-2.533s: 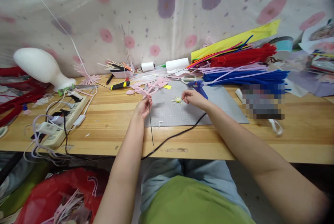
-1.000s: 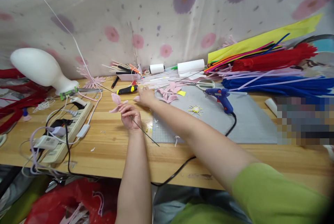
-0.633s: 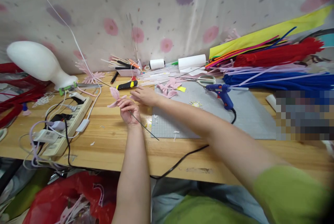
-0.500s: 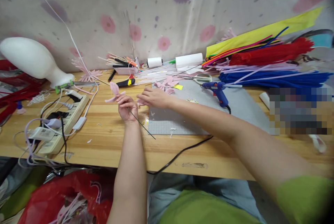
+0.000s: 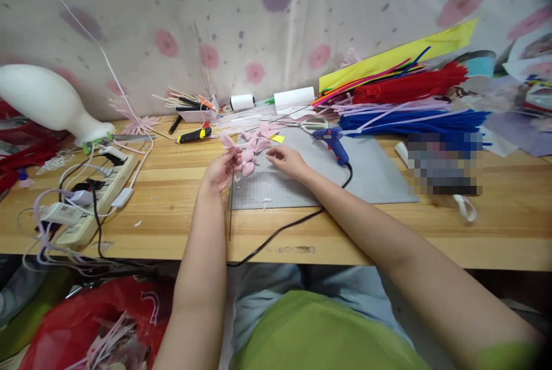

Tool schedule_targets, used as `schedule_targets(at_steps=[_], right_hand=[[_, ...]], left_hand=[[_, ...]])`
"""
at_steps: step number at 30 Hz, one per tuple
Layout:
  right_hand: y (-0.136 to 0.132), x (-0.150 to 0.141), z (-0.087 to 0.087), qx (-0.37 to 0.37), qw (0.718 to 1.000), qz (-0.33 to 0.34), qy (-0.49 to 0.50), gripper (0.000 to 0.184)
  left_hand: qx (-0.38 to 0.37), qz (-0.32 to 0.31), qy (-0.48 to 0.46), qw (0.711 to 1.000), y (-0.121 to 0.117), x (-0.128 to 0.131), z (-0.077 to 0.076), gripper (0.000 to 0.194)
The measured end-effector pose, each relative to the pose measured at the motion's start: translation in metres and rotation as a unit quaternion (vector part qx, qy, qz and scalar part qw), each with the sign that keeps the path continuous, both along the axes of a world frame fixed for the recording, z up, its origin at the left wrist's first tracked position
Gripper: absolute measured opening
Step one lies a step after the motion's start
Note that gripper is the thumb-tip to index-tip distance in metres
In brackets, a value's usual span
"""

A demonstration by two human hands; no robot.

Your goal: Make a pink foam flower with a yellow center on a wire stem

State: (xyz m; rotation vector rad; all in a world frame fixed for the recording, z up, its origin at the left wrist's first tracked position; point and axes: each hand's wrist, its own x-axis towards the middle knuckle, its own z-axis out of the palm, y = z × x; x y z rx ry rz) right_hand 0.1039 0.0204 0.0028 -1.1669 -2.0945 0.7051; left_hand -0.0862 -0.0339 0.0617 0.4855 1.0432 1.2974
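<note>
My left hand point(image 5: 221, 171) is closed around the top of a thin dark stem point(image 5: 231, 214), which hangs down past the mat's left edge. A pink fuzzy petal point(image 5: 227, 141) stands up above its fingertips. Just right of these fingers lie several pink fuzzy petal pieces point(image 5: 248, 157), partly overlapping, so I cannot tell which belong to the stem. My right hand point(image 5: 287, 161) hovers over the grey cutting mat point(image 5: 293, 191), a little right of the petals. Its fingers are bent with a gap to the thumb, and nothing shows between them.
A blue glue gun point(image 5: 334, 142) lies on the mat, its black cord trailing to the table's front edge. Scissors point(image 5: 314, 124), a yellow-black utility knife point(image 5: 194, 135) and bundled pipe cleaners point(image 5: 409, 122) lie behind. A power strip point(image 5: 99, 203) and foam head point(image 5: 47, 99) stand left.
My left hand has brought the stem right, beside the petal pieces, and the stem now hangs nearly straight down. My right hand has drawn back rightward from the petals. The view has shifted.
</note>
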Motion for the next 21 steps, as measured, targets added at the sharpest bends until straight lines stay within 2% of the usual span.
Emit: schedule_targets(at_steps=[3,6,10,12,14,16,18,21], right_hand=[[-0.001,-0.019,0.005,0.006,1.000,0.007,-0.024,0.023],[0.002,-0.040,0.012,0.007,0.997,-0.039,-0.061,0.026],[0.009,-0.063,0.015,-0.058,0.988,-0.109,-0.091,0.047],[0.013,-0.072,0.015,-0.110,0.982,-0.127,-0.088,0.051],[0.018,-0.076,0.014,-0.174,0.974,-0.141,-0.033,0.052],[0.023,-0.075,0.014,-0.245,0.955,-0.141,0.089,0.046],[0.025,-0.068,0.014,-0.297,0.926,-0.118,0.203,0.032],[0.026,-0.049,0.019,-0.342,0.895,-0.066,0.279,0.008]], left_hand=[[0.041,0.025,0.048,0.998,0.003,0.000,0.008,0.012],[0.053,0.047,0.064,0.995,0.006,-0.005,0.015,0.011],[0.007,0.060,0.048,0.997,0.003,-0.006,0.023,0.012],[-0.028,0.063,0.026,0.997,0.000,-0.005,0.026,0.014],[-0.051,0.073,-0.002,0.996,-0.003,-0.005,0.027,0.019],[-0.056,0.080,-0.038,0.994,-0.006,-0.008,0.024,0.023],[-0.050,0.071,-0.084,0.993,-0.006,-0.011,0.017,0.025],[-0.039,0.033,-0.162,0.985,-0.003,-0.010,0.005,0.023]])
